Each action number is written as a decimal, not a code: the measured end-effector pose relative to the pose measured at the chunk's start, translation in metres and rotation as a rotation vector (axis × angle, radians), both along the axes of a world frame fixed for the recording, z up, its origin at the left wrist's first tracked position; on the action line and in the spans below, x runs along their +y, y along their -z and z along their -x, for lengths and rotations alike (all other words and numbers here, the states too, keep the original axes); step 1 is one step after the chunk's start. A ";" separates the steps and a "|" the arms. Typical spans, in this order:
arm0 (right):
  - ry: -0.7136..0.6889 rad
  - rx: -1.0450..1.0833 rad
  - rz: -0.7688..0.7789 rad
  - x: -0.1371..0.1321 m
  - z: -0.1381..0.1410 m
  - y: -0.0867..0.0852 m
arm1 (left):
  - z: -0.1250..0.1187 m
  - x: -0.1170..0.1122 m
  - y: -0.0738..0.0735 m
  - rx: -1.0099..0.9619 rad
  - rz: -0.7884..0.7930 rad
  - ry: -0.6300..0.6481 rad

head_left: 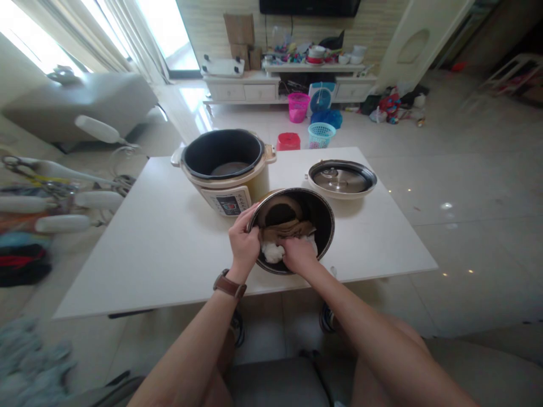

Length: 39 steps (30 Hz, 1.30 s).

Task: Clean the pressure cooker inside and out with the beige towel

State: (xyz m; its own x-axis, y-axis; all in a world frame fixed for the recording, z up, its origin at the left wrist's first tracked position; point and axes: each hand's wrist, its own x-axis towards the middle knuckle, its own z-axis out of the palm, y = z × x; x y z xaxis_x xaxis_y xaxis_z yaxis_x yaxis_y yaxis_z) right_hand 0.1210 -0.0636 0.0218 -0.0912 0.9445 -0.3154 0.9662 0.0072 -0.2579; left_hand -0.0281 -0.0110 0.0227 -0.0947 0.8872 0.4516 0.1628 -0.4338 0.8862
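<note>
A dark inner pot (323, 217) stands tilted toward me on the white table (161, 249), just in front of the cream pressure cooker (227, 169). My left hand (243, 243), a brown watch on its wrist, grips the pot's left rim. Inside the pot, my right hand (298, 252) is closed on a white cloth (272, 252) pressed against the bottom wall. Brownish residue or a reflection shows on the pot's inner wall. The cooker's body is open with no pot in it.
The cooker's lid (341, 178) lies upside down on the table to the right. Pink and blue baskets (298, 107) and a red container (288, 141) sit on the floor beyond. A drying rack with handles (63, 192) stands left. My knees are under the table's near edge.
</note>
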 end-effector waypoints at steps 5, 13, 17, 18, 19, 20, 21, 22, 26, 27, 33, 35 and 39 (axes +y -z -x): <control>0.082 0.335 -0.056 0.004 0.019 0.004 | -0.012 -0.013 0.001 -0.064 -0.001 -0.055; -0.099 0.013 0.091 0.010 -0.011 -0.011 | -0.005 -0.003 0.017 -0.167 0.085 -0.162; -0.058 -0.114 0.076 0.009 -0.020 -0.013 | -0.012 -0.002 0.023 -0.188 0.107 -0.162; -0.048 -0.102 0.066 0.008 -0.018 -0.012 | -0.015 -0.003 0.022 -0.183 0.102 -0.157; -0.043 -0.077 0.054 0.007 -0.015 -0.010 | -0.018 -0.005 0.021 -0.177 0.095 -0.157; -0.037 -0.037 0.039 0.006 -0.011 -0.008 | -0.020 -0.008 0.020 -0.171 0.088 -0.160; -0.028 0.018 0.025 0.005 -0.006 -0.006 | -0.023 -0.010 0.019 -0.167 0.079 -0.167; -0.014 0.083 0.011 0.004 -0.002 -0.004 | -0.024 -0.013 0.018 -0.165 0.070 -0.175; 0.008 0.304 -0.038 0.004 0.008 0.001 | -0.028 -0.020 0.015 -0.176 0.040 -0.194; -0.008 0.321 -0.032 0.004 0.006 0.001 | -0.028 -0.020 0.015 -0.176 0.043 -0.199; -0.062 0.005 0.080 0.007 -0.019 -0.013 | -0.026 -0.012 0.021 -0.214 0.126 -0.269; -0.078 -0.073 0.072 0.006 -0.022 -0.016 | -0.025 -0.007 0.024 -0.241 0.146 -0.263; -0.088 -0.086 0.001 0.001 -0.018 -0.014 | -0.020 0.003 0.026 -0.245 0.170 -0.222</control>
